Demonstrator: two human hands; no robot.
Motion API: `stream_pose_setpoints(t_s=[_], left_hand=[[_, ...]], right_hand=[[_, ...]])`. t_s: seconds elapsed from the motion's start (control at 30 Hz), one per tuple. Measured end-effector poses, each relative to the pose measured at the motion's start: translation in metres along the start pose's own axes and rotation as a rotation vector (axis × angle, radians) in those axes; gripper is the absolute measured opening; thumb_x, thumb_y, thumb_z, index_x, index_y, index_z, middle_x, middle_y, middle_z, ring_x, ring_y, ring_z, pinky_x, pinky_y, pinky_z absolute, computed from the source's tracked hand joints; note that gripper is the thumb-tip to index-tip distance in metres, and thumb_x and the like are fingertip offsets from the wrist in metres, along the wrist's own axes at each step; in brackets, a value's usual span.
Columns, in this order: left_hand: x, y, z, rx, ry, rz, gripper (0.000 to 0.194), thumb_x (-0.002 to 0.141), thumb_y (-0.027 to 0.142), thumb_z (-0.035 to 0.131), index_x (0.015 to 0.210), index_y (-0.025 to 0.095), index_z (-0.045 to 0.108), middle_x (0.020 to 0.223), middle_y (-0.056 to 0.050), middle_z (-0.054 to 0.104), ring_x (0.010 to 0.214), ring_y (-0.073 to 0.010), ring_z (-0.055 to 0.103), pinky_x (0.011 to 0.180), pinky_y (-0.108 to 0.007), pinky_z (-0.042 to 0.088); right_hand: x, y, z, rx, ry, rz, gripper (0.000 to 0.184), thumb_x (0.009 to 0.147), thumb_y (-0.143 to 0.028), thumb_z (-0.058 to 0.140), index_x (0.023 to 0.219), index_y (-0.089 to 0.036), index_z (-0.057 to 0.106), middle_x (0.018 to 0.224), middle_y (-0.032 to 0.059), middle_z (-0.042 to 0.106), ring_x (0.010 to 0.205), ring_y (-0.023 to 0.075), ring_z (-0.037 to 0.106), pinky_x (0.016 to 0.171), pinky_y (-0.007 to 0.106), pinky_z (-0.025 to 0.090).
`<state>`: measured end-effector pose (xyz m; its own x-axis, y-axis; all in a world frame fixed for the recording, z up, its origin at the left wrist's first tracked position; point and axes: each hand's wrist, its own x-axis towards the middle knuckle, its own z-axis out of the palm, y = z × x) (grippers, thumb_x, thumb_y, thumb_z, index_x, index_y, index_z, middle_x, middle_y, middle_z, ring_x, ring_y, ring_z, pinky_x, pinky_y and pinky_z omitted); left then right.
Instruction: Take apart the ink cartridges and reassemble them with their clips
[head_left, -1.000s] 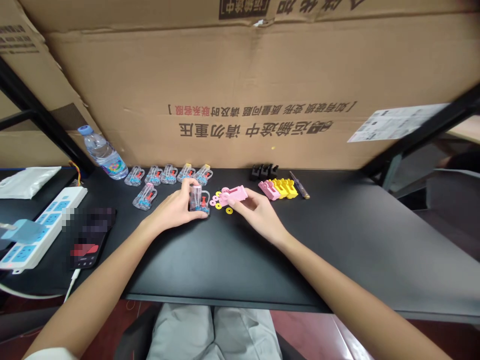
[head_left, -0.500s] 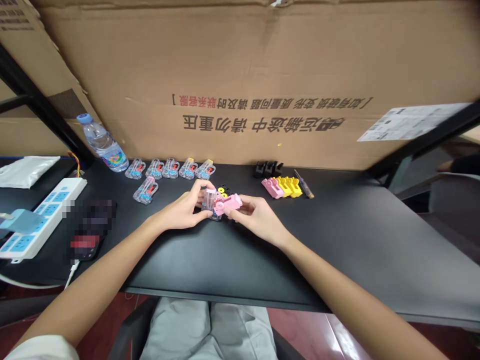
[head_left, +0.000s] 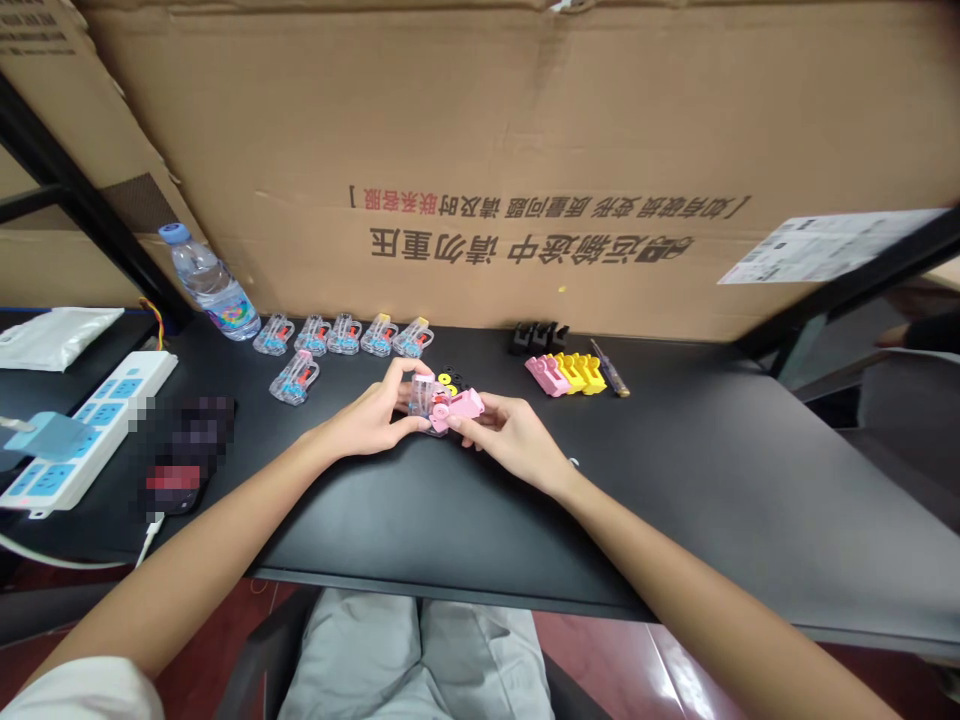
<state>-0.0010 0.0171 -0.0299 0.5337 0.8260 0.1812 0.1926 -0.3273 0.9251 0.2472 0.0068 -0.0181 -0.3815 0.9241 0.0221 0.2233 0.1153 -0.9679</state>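
Note:
My left hand (head_left: 371,418) pinches a small clear plastic housing (head_left: 421,398) with red and blue parts inside, held just above the black table (head_left: 465,500). My right hand (head_left: 504,428) grips a pink plastic part (head_left: 459,406) and presses its end against the clear housing. Small black and yellow rings (head_left: 450,380) lie on the table right behind the two hands. A row of several finished clear housings (head_left: 343,336) lies along the back left, with one more clear housing (head_left: 295,378) a little nearer.
Pink and yellow parts (head_left: 566,373), black parts (head_left: 534,338) and a small screwdriver (head_left: 610,369) lie at the back right. A water bottle (head_left: 210,286), a power strip (head_left: 82,430) and a phone (head_left: 184,455) are at the left. A big cardboard sheet (head_left: 525,150) stands behind the table.
Both hands came together: the right hand lifted the pink part from the table and brought it against the clear housing, which the left hand raised and turned. The loose rings now lie behind the hands.

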Motion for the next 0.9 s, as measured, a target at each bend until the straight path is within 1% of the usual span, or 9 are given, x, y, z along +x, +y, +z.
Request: stream_pose_setpoints(t_s=[0.17, 0.33, 0.4, 0.47, 0.6, 0.7, 0.73, 0.8, 0.9], left_hand=[[0.000, 0.003, 0.000, 0.000, -0.015, 0.002, 0.057, 0.095, 0.025, 0.075, 0.138, 0.026, 0.038, 0.132, -0.014, 0.073, 0.126, -0.0302, 0.075, 0.108, -0.048, 0.060], [0.000, 0.010, 0.000, -0.029, -0.059, 0.001, 0.057, 0.095, 0.025, 0.076, 0.138, 0.026, 0.038, 0.131, -0.014, 0.073, 0.126, -0.0288, 0.075, 0.108, -0.046, 0.059], [0.000, 0.014, 0.001, -0.043, -0.064, -0.007, 0.060, 0.096, 0.029, 0.076, 0.142, 0.026, 0.037, 0.134, -0.015, 0.073, 0.125, -0.0281, 0.074, 0.105, -0.043, 0.060], [0.000, 0.016, 0.003, -0.020, -0.042, -0.009, 0.060, 0.100, 0.035, 0.070, 0.150, 0.025, 0.037, 0.131, -0.014, 0.074, 0.118, -0.0260, 0.077, 0.100, -0.040, 0.060], [-0.002, 0.018, 0.007, 0.249, -0.023, 0.011, 0.054, 0.112, 0.036, 0.044, 0.164, 0.025, 0.036, 0.124, -0.009, 0.078, 0.105, -0.0230, 0.078, 0.099, -0.037, 0.058], [-0.004, 0.020, 0.006, 0.518, -0.036, 0.082, 0.060, 0.111, 0.028, 0.039, 0.170, 0.028, 0.032, 0.130, -0.009, 0.077, 0.107, -0.0241, 0.077, 0.097, -0.036, 0.057], [-0.005, 0.021, 0.005, 0.594, -0.014, 0.116, 0.060, 0.110, 0.026, 0.041, 0.170, 0.028, 0.034, 0.129, -0.009, 0.078, 0.106, -0.0246, 0.077, 0.095, -0.036, 0.058], [-0.005, 0.024, 0.004, 0.706, 0.064, 0.175, 0.056, 0.107, 0.026, 0.048, 0.163, 0.027, 0.047, 0.123, -0.008, 0.080, 0.100, -0.0249, 0.078, 0.093, -0.036, 0.057], [-0.004, 0.028, 0.004, 0.718, 0.188, 0.200, 0.038, 0.104, 0.030, 0.058, 0.140, 0.028, 0.068, 0.106, -0.004, 0.082, 0.086, -0.0213, 0.077, 0.087, -0.033, 0.056]], right_hand=[[0.000, -0.001, -0.001, -0.008, -0.015, -0.002, 0.052, 0.083, -0.068, 0.082, 0.096, -0.017, 0.078, 0.078, 0.0055, 0.076, 0.068, 0.0198, 0.068, 0.065, 0.035, 0.060], [0.001, -0.003, -0.003, 0.022, -0.046, 0.008, 0.050, 0.085, -0.064, 0.082, 0.099, -0.016, 0.077, 0.084, 0.0060, 0.077, 0.067, 0.0170, 0.066, 0.066, 0.033, 0.060], [0.003, -0.002, -0.004, 0.085, -0.007, 0.011, 0.053, 0.084, -0.063, 0.084, 0.108, -0.016, 0.075, 0.088, 0.0064, 0.077, 0.064, 0.0157, 0.065, 0.062, 0.032, 0.058], [0.005, 0.000, -0.005, 0.150, 0.066, 0.004, 0.060, 0.082, -0.062, 0.086, 0.119, -0.017, 0.072, 0.088, 0.0051, 0.077, 0.062, 0.0148, 0.063, 0.061, 0.032, 0.057], [0.007, 0.003, -0.006, 0.200, 0.157, 0.010, 0.060, 0.082, -0.061, 0.087, 0.122, -0.020, 0.071, 0.078, 0.0010, 0.073, 0.058, 0.0148, 0.061, 0.060, 0.033, 0.056], [0.006, 0.001, -0.006, 0.219, 0.170, 0.019, 0.061, 0.083, -0.059, 0.087, 0.128, -0.022, 0.068, 0.069, -0.0034, 0.067, 0.054, 0.0147, 0.056, 0.057, 0.032, 0.052], [0.005, 0.000, -0.006, 0.225, 0.173, 0.020, 0.062, 0.084, -0.058, 0.086, 0.131, -0.023, 0.066, 0.065, -0.0050, 0.064, 0.053, 0.0148, 0.055, 0.056, 0.032, 0.051], [0.003, -0.002, -0.005, 0.233, 0.163, 0.031, 0.059, 0.086, -0.058, 0.085, 0.132, -0.025, 0.066, 0.062, -0.0058, 0.061, 0.053, 0.0155, 0.054, 0.056, 0.032, 0.050], [0.000, -0.003, -0.001, 0.267, 0.113, 0.039, 0.050, 0.090, -0.062, 0.078, 0.125, -0.027, 0.072, 0.073, -0.0006, 0.068, 0.056, 0.0164, 0.056, 0.057, 0.033, 0.051]])
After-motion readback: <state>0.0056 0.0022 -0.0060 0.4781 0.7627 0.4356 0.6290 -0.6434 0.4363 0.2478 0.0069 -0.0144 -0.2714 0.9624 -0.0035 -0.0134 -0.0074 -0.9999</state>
